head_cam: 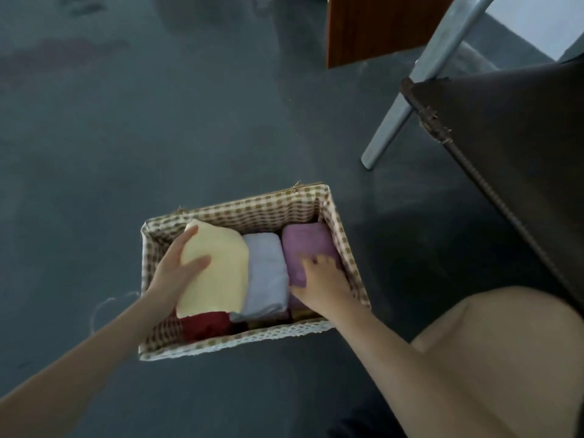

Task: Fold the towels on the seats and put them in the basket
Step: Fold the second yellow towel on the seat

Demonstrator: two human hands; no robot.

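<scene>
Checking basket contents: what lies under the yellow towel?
A red towel shows beneath the yellow towel in the basket; how far it extends is hidden.

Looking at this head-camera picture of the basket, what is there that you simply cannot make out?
- Lower layer in the basket: only a red towel edge peeks out; the yellow towel, pale blue towel and purple towel cover the rest.
- Right hand fingertips: tucked between purple towel and basket wall.
- Dark seat: cut off by the right edge, so any remaining towels are unseen.
- Floor at top left: blurred.
</scene>
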